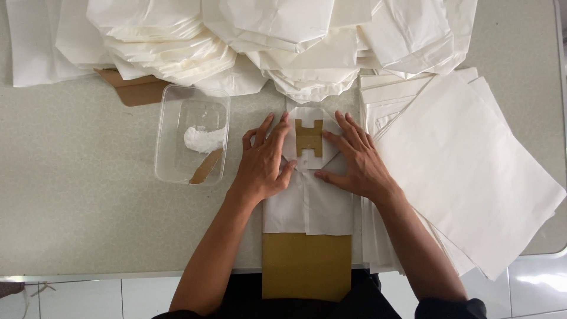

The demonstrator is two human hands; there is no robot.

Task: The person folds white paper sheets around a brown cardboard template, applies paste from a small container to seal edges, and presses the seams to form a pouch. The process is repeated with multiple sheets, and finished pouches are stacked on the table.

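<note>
Tabletop (77,212), pale and speckled, with clear plastic container (192,134) at left, white paste (204,139) and brown spreader (207,166) inside. Next, left hand (263,162) flat, fingers spread, pressing folded white paper (307,198) over brown cardboard template (307,266). Right hand (354,159) likewise open and flat on same paper, gripping nothing. At right, stack of white paper sheets (466,171); behind, heap of finished paper bags (266,41).

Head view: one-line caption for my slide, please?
Left hand and right hand press folded white paper over a brown cardboard template.
</note>
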